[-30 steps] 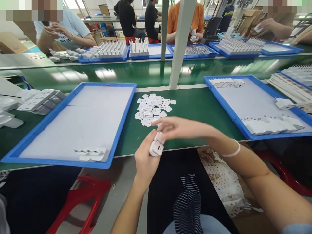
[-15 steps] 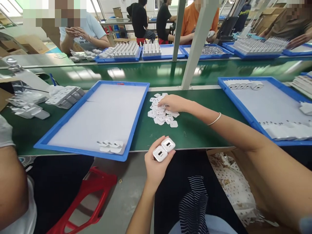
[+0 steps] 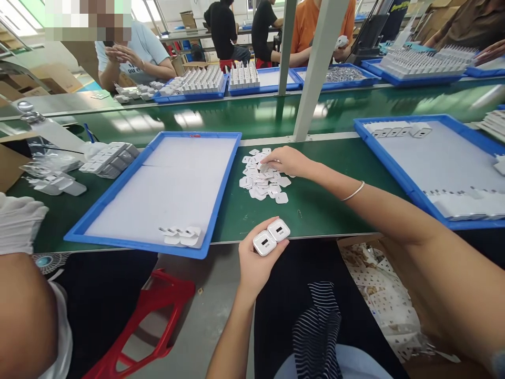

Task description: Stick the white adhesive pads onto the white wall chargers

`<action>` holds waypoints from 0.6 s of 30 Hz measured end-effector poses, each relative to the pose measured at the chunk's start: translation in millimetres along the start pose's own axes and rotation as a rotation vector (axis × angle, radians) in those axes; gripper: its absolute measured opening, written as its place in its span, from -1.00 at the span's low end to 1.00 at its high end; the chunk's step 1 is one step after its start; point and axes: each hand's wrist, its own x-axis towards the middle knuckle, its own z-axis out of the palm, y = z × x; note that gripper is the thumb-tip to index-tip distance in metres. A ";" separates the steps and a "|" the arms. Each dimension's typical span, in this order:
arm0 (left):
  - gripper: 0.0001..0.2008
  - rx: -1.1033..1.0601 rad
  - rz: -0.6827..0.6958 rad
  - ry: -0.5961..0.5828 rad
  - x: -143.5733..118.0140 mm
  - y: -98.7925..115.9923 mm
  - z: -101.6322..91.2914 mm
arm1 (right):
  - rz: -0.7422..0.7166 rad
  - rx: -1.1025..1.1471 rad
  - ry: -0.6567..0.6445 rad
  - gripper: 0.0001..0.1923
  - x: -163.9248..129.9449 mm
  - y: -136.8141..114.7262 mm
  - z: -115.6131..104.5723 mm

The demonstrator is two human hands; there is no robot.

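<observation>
- A co-worker's gloved hand [image 3: 18,221] shows at the far left edge; it is not the wearer's own.
- Loose chargers in clear wrap [image 3: 106,158] lie on the green bench [image 3: 323,210] left of the tray, stacked close, seemingly as stock within reach.
- The left tray [image 3: 118,197] is blue-rimmed with a pale liner. It holds only a short row of white pieces [image 3: 181,236] at its near right corner, the corner closest to the wearer.
- The left hand [image 3: 258,260] hangs just off the bench's near edge. Its fingers are curled up around two chargers [image 3: 271,236], which sit side by side, touching, port faces up; held that way, the faces stay in plain sight and open to the other hand.
- The label pile [image 3: 262,176] lies on the bench between the two trays, straight ahead of the wearer, so either hand can get to it.
- The right hand [image 3: 286,160] rests on the pile's far right side, palm down, fingertips pressed into the labels. I cannot tell whether they pinch one.
- A bangle [image 3: 353,190] sits on the right wrist.
- The right tray [image 3: 398,171] carries a short row of chargers along its far edge and a longer row along its near edge, with bare liner between.
- A box [image 3: 379,295] below the bench's edge, beside the right forearm, holds scraps of printed backing paper.
</observation>
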 end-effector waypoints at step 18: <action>-0.64 0.373 0.460 -0.082 36.0 17.6 14.6 | -0.098 0.378 0.017 -0.80 -116.7 -56.7 -37.1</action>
